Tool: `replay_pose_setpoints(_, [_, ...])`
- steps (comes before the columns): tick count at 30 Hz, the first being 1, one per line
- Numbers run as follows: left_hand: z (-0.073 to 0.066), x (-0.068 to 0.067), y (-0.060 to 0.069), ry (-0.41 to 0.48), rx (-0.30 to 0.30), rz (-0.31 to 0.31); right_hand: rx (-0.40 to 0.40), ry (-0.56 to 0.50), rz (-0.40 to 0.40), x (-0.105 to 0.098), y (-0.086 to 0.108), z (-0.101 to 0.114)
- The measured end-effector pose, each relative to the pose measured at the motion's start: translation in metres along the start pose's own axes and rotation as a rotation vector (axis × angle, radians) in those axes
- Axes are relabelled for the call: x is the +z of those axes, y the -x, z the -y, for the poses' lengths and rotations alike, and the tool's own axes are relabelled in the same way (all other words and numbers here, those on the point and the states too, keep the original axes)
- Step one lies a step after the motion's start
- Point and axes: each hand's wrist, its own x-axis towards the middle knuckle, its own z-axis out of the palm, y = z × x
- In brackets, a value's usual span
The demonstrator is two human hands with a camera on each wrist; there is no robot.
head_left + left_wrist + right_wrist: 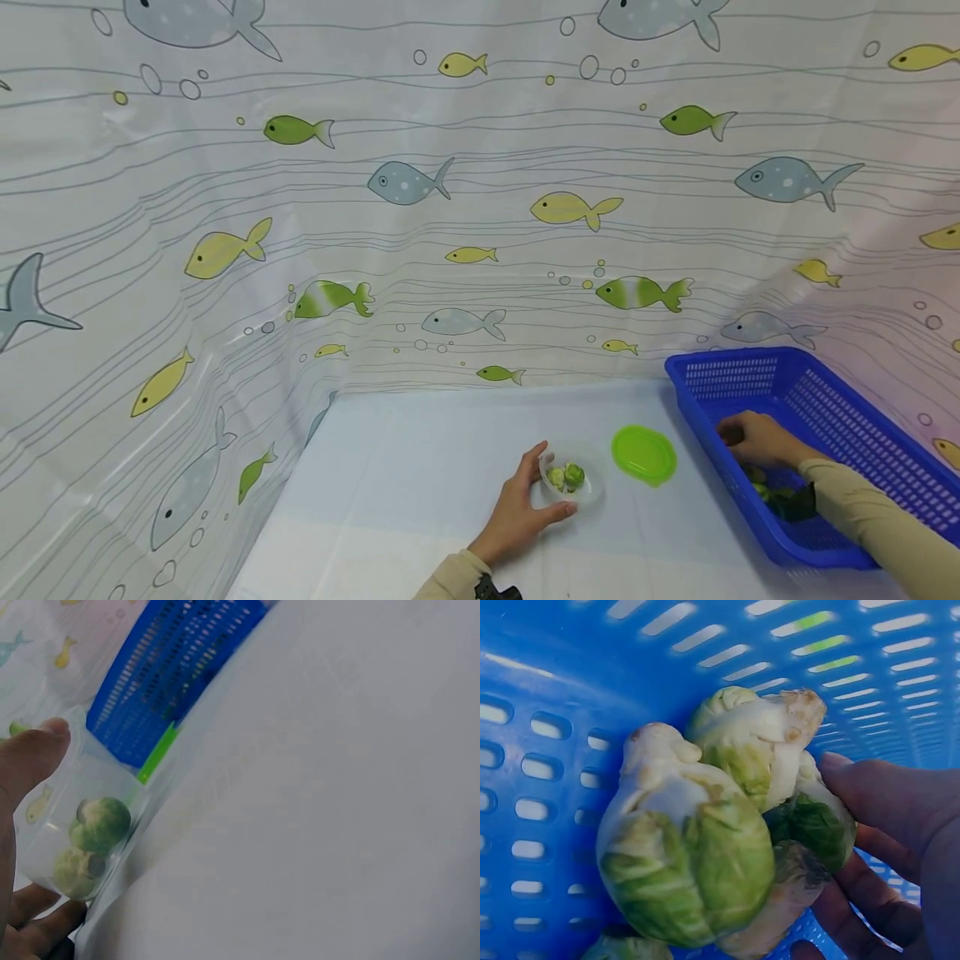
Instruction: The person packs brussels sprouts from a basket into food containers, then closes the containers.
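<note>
My left hand point(517, 510) holds a small clear plastic container point(596, 485) on the white table, thumb on the near side and fingers on the far side. Two small Brussels sprouts point(103, 823) lie inside it. At the right, my right hand point(767, 440) reaches into a blue plastic basket point(832, 437). The right wrist view shows its thumb and fingers around a dark green Brussels sprout point(821, 831). Beside that one lie a large Brussels sprout point(682, 862) and another pale-stemmed sprout point(739, 742). More are partly hidden beneath.
A bright green lid point(643, 455) lies flat on the table point(390, 467) between the container and the basket. Behind and to the sides hangs a white sheet point(517, 283) printed with fish. The basket's raised, slotted walls stand around my right hand.
</note>
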Motion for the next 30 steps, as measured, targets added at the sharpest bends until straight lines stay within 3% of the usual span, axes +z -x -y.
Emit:
replay_pose_setpoints(11, [-0.0009,0.0004,-0.0004,-0.008,0.001,-0.006,-0.026,0.039,-0.035,-0.0002,-0.001,0.0083])
replay_pose_setpoints(30, [-0.0016,-0.0005,-0.0013,-0.004,0.0,-0.003,-0.057,0.016,-0.05,0.0028,-0.0005,0.0051])
